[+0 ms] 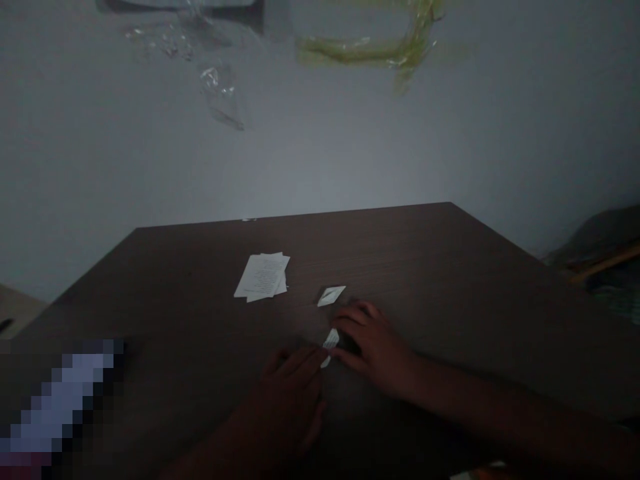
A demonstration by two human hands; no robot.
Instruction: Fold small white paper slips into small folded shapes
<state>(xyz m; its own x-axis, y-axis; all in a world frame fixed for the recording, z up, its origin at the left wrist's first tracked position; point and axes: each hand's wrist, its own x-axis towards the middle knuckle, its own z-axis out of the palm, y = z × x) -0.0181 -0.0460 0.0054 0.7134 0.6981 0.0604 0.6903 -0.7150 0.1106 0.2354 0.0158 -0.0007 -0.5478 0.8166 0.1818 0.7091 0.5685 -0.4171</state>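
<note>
My left hand [287, 393] and my right hand [373, 347] rest close together on a dark wood-grain table [425, 267], low in the view. Between their fingertips lies a small white paper strip [330, 345], partly hidden by my fingers. Both hands appear to pinch it against the tabletop. Just above my right fingers, and apart from them, lies a small folded white paper piece [331, 295]. Farther left sits a small stack of printed white sheets [261, 277], out of reach of my fingertips.
The table's far corner and edges meet a pale grey surface holding clear plastic wrap [220, 97] and yellowish-green plastic film [373, 50]. A pixelated blurred patch [57, 407] covers the lower left. A dark object with a wooden stick [603, 260] stands beyond the right edge.
</note>
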